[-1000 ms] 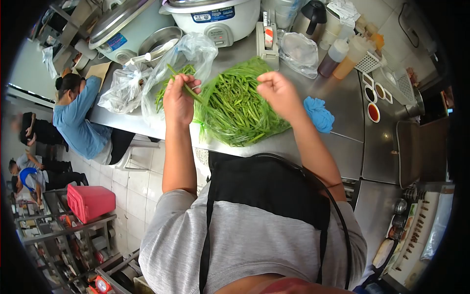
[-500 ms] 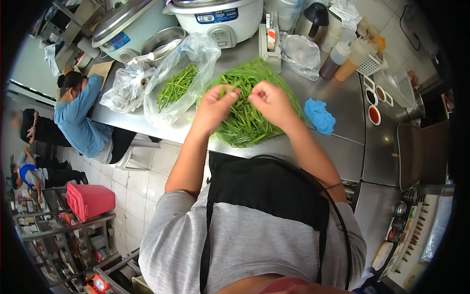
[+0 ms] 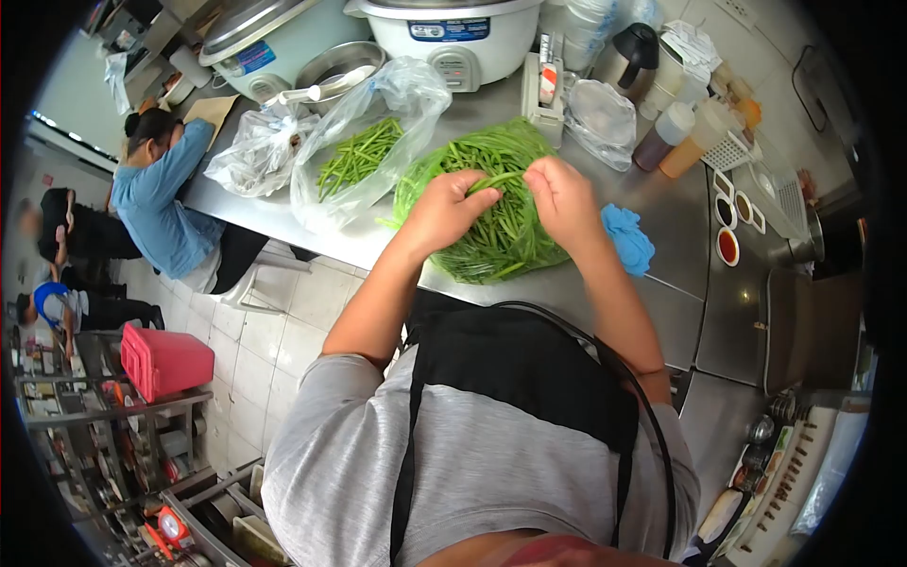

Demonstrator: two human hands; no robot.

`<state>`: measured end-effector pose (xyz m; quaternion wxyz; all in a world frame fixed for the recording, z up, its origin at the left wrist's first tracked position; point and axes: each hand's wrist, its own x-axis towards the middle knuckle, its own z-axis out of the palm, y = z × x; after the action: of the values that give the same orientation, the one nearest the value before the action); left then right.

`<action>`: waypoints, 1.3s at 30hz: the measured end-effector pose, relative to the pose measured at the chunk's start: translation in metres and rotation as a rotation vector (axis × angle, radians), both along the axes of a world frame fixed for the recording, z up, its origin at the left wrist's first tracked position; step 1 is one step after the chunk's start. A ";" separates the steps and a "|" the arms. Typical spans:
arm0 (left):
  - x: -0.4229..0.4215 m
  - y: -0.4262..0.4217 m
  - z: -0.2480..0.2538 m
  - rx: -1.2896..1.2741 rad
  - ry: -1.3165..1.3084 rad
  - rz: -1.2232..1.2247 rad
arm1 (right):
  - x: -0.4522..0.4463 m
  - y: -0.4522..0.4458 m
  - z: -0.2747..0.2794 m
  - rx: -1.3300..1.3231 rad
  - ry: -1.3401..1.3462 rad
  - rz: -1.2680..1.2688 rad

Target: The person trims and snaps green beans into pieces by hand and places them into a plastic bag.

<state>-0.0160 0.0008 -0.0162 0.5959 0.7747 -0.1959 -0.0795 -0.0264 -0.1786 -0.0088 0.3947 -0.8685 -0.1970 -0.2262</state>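
A green plastic bag (image 3: 491,269) full of long green stalks lies open on the steel table. Above it my left hand (image 3: 449,210) is closed on a green stalk (image 3: 501,180). The stalk's other end reaches my right hand (image 3: 564,197), whose fingers are pinched round it. Left of my hands, a clear plastic bag (image 3: 321,206) lies open with shorter cut green pieces (image 3: 361,156) inside. A knotted clear bag (image 3: 260,151) with unclear contents sits beside it.
Rice cookers (image 3: 458,42) and a metal bowl (image 3: 340,71) stand at the back. A blue crumpled cloth or glove (image 3: 627,241) lies right of the green bag. Sauce bottles (image 3: 664,135) and small dishes (image 3: 727,247) are farther right. A person in blue (image 3: 161,198) leans on the table's left end.
My left hand went from the clear bag's side back over the green bag, where both hands now meet on a stalk. The whole view has shifted slightly.
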 end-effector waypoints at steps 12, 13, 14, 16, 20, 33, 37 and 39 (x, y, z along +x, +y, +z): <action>0.007 0.001 0.010 -0.385 0.271 0.185 | 0.002 -0.001 -0.006 0.142 0.291 0.117; 0.008 -0.001 0.011 -0.394 0.263 0.159 | 0.003 0.002 -0.008 0.059 0.282 0.107; 0.009 -0.002 0.012 -0.404 0.253 0.138 | 0.002 0.007 -0.009 0.084 0.272 0.129; 0.007 -0.002 0.013 -0.435 0.253 0.118 | 0.003 0.014 -0.005 0.028 0.267 0.135; 0.003 -0.004 0.013 -0.432 0.134 0.088 | 0.002 0.022 -0.001 0.029 0.157 0.039; 0.060 0.075 0.008 0.437 -0.473 0.613 | 0.031 -0.005 -0.001 -0.186 0.330 -0.131; 0.071 0.114 -0.011 0.902 -0.416 0.747 | 0.039 0.007 -0.011 -0.376 0.158 -0.212; 0.069 0.113 -0.011 0.882 -0.457 0.739 | 0.045 0.014 -0.022 -0.376 0.109 -0.192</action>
<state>0.0535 0.1140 -0.0274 0.1507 0.9621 0.0138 0.2267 0.0185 -0.1648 -0.0310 0.2124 -0.9525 -0.1308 -0.1747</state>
